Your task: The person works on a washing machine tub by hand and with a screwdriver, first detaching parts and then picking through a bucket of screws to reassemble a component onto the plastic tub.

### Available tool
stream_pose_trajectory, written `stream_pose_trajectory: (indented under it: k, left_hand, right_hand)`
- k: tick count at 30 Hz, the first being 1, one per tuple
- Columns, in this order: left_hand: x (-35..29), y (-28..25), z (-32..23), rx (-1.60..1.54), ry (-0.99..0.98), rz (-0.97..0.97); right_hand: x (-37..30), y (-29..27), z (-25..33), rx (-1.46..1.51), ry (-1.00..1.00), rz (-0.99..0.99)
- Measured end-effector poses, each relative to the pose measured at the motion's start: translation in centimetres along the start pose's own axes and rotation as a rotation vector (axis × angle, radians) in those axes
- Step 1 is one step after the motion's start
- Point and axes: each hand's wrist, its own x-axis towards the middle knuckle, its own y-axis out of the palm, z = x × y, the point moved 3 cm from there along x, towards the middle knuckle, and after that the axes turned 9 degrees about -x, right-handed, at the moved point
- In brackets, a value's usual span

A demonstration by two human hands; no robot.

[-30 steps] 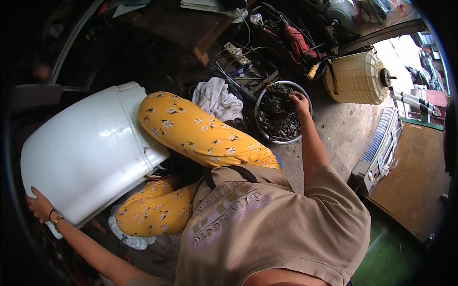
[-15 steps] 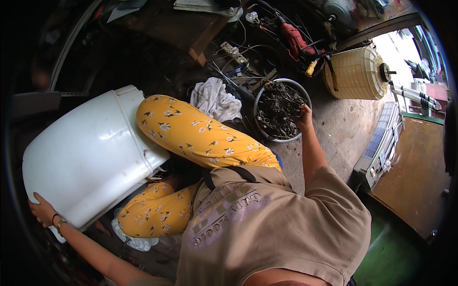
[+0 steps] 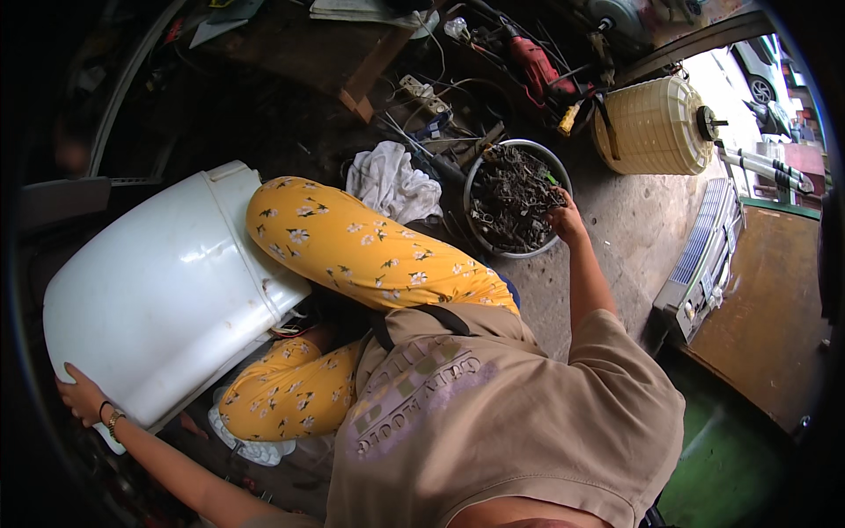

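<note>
A big white plastic appliance housing (image 3: 158, 282) lies on its side at the left, against my knees. My left hand (image 3: 81, 394) rests on its near left end, fingers stretched over the surface, gripping nothing. To the right of my knee stands a round metal basin (image 3: 568, 167) heaped with small dark parts (image 3: 510, 198), apparently screws and similar hardware. My right hand (image 3: 566, 218) reaches over the basin's right rim, its fingers bent together in the heap. What they pinch is too small to make out. A small green bit (image 3: 553, 179) shows beside the fingertips.
A crumpled white cloth (image 3: 393, 183) lies left of the basin. Beyond are a power strip (image 3: 424, 94), cables and a red power tool (image 3: 537, 66). A ribbed cream plastic drum (image 3: 656, 126) lies far right, near a grey panel with a blue grille (image 3: 700, 251) and a brown board (image 3: 766, 290).
My right hand has shifted slightly down along the basin's rim, its fingers now bent into the dark parts. A green bit now shows by them. The left hand stays on the housing.
</note>
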Motion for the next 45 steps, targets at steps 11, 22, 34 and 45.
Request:
stream_pose_trajectory:
  k: [11, 22, 34, 45]
  left_hand:
    - [0.1, -0.2, -0.3, -0.008, 0.012, -0.005]
    - [0.6, -0.1, -1.2, 0.01, 0.035, -0.027]
    - [0.5, -0.5, -1.5, 0.011, 0.031, -0.008]
    - [0.2, -0.3, -1.0, 0.005, 0.025, -0.012]
  right_hand:
    - [-0.6, 0.7, 0.7, 0.312, -0.056, 0.105]
    - [-1.2, 1.3, 1.9, 0.14, -0.043, 0.085]
    - [-0.1, 0.3, 0.0, 0.159, -0.09, -0.088]
    - [0.3, 0.0, -2.2, -0.437, -0.358, -0.37]
